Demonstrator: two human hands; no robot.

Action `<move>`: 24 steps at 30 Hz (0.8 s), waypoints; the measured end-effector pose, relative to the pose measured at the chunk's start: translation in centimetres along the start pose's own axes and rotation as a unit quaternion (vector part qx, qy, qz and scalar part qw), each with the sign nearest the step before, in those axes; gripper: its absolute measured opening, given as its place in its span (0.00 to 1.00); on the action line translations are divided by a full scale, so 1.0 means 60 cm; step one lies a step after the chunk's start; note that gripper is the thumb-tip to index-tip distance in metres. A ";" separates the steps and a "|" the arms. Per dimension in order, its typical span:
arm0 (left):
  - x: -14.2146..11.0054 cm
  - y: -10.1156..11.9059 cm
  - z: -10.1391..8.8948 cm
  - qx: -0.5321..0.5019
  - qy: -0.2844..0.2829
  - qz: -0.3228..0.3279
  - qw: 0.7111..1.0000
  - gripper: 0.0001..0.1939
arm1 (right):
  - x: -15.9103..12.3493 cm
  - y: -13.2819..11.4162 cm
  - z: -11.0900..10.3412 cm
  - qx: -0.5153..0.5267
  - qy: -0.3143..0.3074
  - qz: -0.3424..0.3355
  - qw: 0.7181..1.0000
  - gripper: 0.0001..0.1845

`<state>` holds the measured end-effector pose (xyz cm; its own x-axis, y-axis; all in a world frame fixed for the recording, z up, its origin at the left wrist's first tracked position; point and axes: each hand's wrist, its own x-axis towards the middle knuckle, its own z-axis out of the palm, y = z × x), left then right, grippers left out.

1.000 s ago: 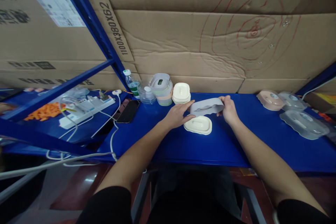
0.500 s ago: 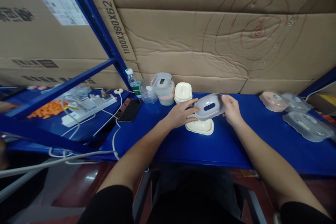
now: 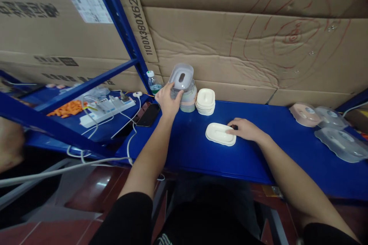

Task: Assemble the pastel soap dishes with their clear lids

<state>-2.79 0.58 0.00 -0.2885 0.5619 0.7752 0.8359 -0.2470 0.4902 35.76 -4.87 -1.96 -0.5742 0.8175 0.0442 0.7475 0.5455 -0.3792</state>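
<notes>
My left hand (image 3: 169, 100) holds a translucent grey plastic cover (image 3: 184, 72) with an oval slot, tilted over a stack of pastel plastic pieces (image 3: 188, 101). The thumb and fingers grip its near edge. Whether the cover touches the stack below, I cannot tell. On the blue table lies a cream plastic dish (image 3: 218, 134) with an oval centre, possibly with another beneath it. My right hand (image 3: 245, 128) has its fingers closed on the dish's right edge. Between the hands, farther back, stands a short stack of cream plastic pieces (image 3: 206, 101).
Clear plastic covers (image 3: 342, 143) and a pinkish one (image 3: 305, 114) lie on the right of the blue table (image 3: 186, 149). At left are a bottle (image 3: 153, 82), a phone (image 3: 148, 115), a power strip (image 3: 107, 111) and white cables. Another person's hand (image 3: 10, 145) shows at far left.
My left hand has carried the grey cover left and back to the pastel stack. My right hand has let go of the cover and come down to the cream dish.
</notes>
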 end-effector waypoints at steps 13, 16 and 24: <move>-0.030 0.023 0.015 -0.029 0.016 0.020 0.999 0.42 | 0.080 -0.044 -0.054 0.162 0.330 0.205 0.907 0.09; -0.039 0.028 0.023 -0.038 0.000 0.028 0.999 0.41 | 0.138 -0.082 -0.069 0.098 0.334 0.274 0.897 0.08; -0.068 0.044 0.034 -0.029 -0.049 0.105 0.993 0.40 | 0.209 -0.156 -0.060 0.083 0.363 0.224 0.901 0.31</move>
<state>1.57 -0.74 -2.67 -0.0624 0.5664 0.8217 0.8433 -0.4104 0.3469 22.76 0.97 5.45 0.1877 0.8865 0.4230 0.7551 0.1452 -0.6393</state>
